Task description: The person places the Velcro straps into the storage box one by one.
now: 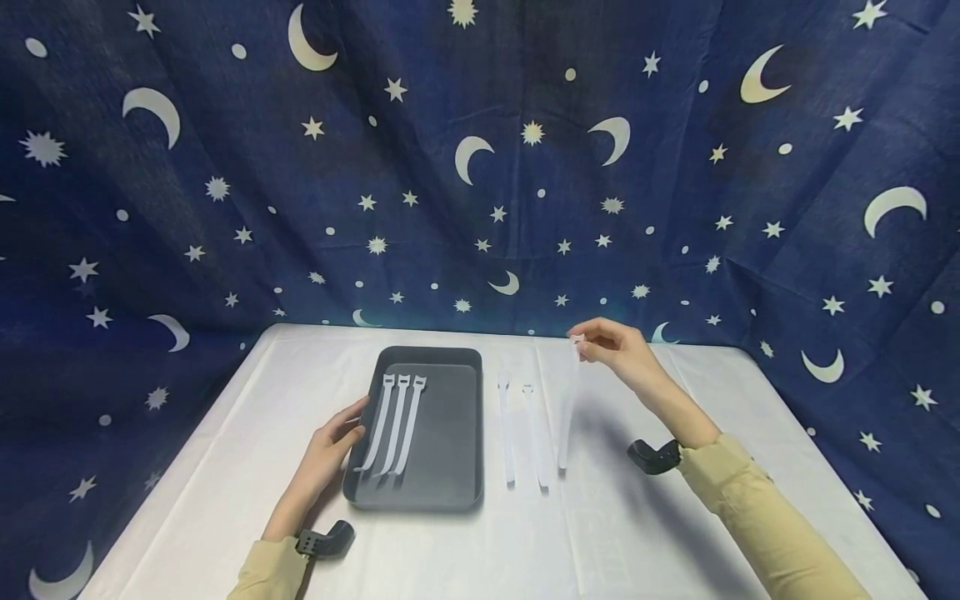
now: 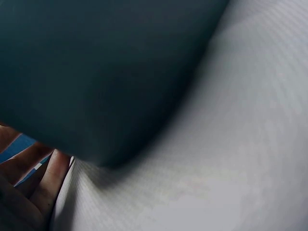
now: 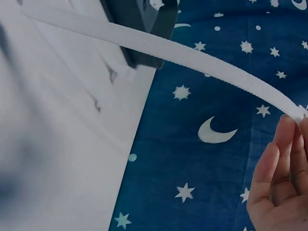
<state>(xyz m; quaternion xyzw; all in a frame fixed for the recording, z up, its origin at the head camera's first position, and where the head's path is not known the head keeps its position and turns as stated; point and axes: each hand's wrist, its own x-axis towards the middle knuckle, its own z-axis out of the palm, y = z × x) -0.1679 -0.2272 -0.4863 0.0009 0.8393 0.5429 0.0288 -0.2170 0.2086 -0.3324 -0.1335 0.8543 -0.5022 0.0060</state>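
Note:
My right hand point(image 1: 618, 354) pinches the head end of a white hook-and-loop cable tie point(image 1: 567, 408), whose strap hangs down over the table. In the right wrist view that same strap point(image 3: 168, 50) curves away from the fingertips point(image 3: 284, 127). My left hand point(image 1: 330, 446) touches the left side of a dark grey tray point(image 1: 468, 500), its fingers fairly straight against the outer wall. Inside the tray, three white cable ties point(image 1: 392, 425) lie side by side at the left. Two more cable ties, one left point(image 1: 507, 433) and one right point(image 1: 536, 437), lie between tray and right hand.
A white cloth covers the table point(image 1: 247, 433). Behind it hangs a dark blue curtain point(image 1: 420, 167) with moons and stars. Each wrist wears a black camera mount, one left point(image 1: 330, 540) and one right point(image 1: 654, 457).

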